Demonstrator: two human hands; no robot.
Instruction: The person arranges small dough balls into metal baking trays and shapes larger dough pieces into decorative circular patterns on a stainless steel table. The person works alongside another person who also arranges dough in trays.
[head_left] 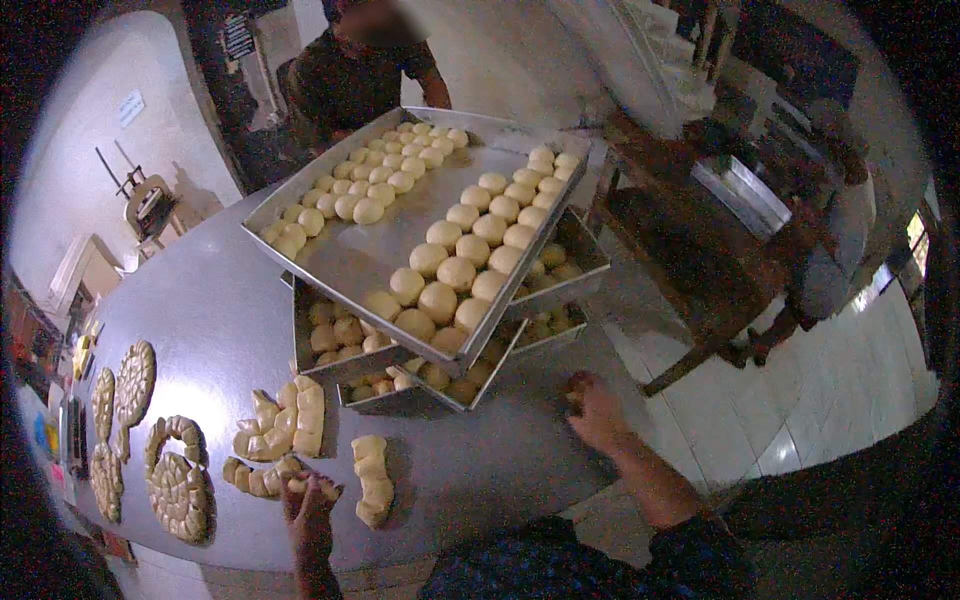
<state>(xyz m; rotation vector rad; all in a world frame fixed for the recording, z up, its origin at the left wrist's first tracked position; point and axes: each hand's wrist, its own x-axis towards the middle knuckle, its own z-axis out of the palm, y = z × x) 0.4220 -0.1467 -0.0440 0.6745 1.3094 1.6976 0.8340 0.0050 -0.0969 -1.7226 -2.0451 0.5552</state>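
My left hand (311, 498) is closed on a piece of dough (298, 487), at the right end of a curved dough strip (256, 478). Just beyond it lies a cluster of cut dough pieces (278, 420). To its right sits a longer, notched dough strip (373, 482). My right hand (597, 415) is over the right part of the metal table (470, 500), with its fingers curled in; what they hold, if anything, is hidden. Ahead of both hands, a big metal tray (350, 255) bears rows of round dough balls (437, 302) in two groups.
Lower metal trays (590, 268) with more dough balls are stacked crosswise under the big one. Several flat, patterned dough shapes (180, 495) lie at left. A person (350, 80) is beyond the table, another (840, 210) at right, near a wooden table (700, 250).
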